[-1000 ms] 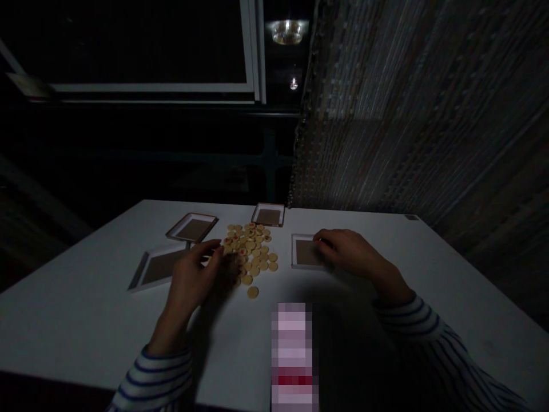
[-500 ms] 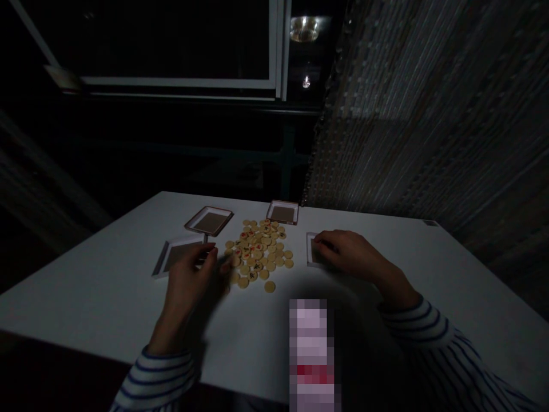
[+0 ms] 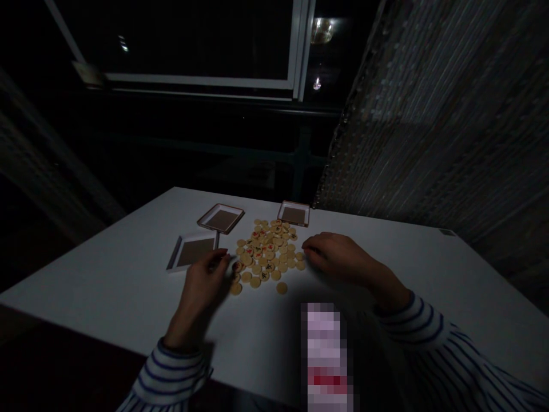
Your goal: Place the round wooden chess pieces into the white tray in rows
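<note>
A heap of several round pale-yellow game pieces (image 3: 266,254), some with red or dark marks, lies on the white table (image 3: 107,280). My left hand (image 3: 205,284) rests at the heap's left edge, fingers curled, its tips pinching at a piece (image 3: 236,266). My right hand (image 3: 338,257) lies knuckles up at the heap's right edge, fingers bent down onto the table; what is under them is hidden. Both arms wear striped sleeves.
Three shallow square trays with brown bottoms stand around the heap: one at the left (image 3: 194,252), one behind it (image 3: 220,218), one at the back (image 3: 294,213). A woven curtain (image 3: 437,126) hangs at the right. A dark window is behind the table.
The view has swung to the left. My right hand has slid left off the right-hand tray to the heap's edge and now covers that tray. My left hand stays at the heap's left side.
</note>
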A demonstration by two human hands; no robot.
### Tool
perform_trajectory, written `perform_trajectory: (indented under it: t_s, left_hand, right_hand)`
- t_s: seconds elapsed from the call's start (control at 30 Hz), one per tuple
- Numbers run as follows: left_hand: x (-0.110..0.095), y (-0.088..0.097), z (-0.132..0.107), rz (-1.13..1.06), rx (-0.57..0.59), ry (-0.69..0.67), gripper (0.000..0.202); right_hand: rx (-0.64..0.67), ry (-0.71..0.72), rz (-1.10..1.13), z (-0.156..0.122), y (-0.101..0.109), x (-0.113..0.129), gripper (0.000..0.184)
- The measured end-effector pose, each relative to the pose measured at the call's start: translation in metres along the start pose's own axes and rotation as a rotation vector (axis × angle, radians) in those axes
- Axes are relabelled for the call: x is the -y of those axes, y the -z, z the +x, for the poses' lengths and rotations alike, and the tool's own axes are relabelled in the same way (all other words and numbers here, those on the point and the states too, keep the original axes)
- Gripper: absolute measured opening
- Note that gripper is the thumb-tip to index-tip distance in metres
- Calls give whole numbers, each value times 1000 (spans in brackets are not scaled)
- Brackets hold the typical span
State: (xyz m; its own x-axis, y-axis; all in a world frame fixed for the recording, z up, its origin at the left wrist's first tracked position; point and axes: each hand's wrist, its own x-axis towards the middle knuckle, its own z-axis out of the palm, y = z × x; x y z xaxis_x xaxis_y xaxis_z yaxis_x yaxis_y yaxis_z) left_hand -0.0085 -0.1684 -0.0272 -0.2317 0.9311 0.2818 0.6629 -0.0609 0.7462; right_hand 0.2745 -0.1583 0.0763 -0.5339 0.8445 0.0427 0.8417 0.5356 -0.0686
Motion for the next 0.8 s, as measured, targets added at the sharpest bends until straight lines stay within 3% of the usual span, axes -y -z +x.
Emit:
perform_trajectory:
  t_s: [0.4, 0.8]
  left_hand:
    - [11, -11, -10, 79, 68, -83, 39]
    - [18, -19, -8, 135, 9, -193, 33]
  right_hand:
    - [7, 86, -19, 32, -10, 21, 29]
    - [-24, 200, -37, 59, -31, 41, 27]
